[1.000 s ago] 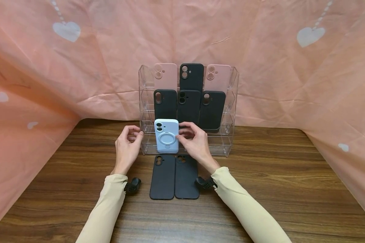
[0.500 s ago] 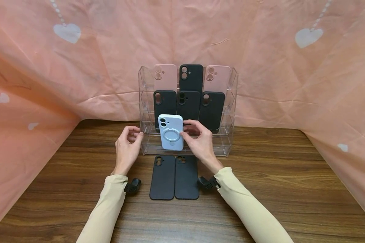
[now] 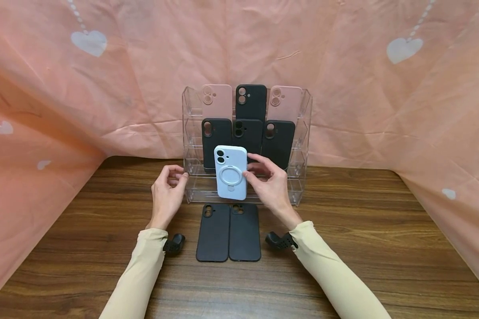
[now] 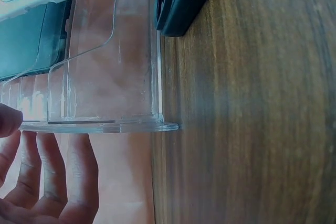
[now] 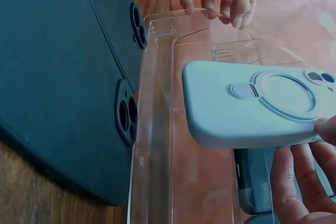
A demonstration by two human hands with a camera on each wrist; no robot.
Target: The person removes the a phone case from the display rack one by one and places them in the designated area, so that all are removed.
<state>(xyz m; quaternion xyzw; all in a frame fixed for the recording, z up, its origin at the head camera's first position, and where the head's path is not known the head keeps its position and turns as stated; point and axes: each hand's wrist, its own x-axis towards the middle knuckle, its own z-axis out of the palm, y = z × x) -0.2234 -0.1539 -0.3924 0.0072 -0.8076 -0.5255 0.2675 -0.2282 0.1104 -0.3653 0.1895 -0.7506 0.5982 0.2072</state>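
Observation:
In the head view my right hand [image 3: 270, 184] pinches a pale blue phone case [image 3: 231, 155] by its right edge, thumb in front and fingers behind. The case has a round ring on its back and is tilted slightly, held in front of a clear acrylic tiered display stand [image 3: 299, 197]. My left hand [image 3: 166, 192] grips the stand's left side panel; in the left wrist view the thumb and fingertips meet at the panel's edge [image 4: 121, 127]. Seen from the right wrist, the blue case [image 5: 220, 114] hangs over the stand's low front tiers.
Two black phone cases [image 3: 213, 235] [image 3: 245, 235] lie side by side on the wooden table [image 3: 363, 248] before the stand. Upper tiers carry a row of black cases [image 3: 278, 141] below two pink cases [image 3: 220, 102] and a black one [image 3: 251, 102]. Pink cloth [image 3: 143, 66] surrounds the table.
My right hand has drawn the blue case off the front lower tier, rightward and slightly up toward me, with a tilt. The left hand has stayed at the stand's side.

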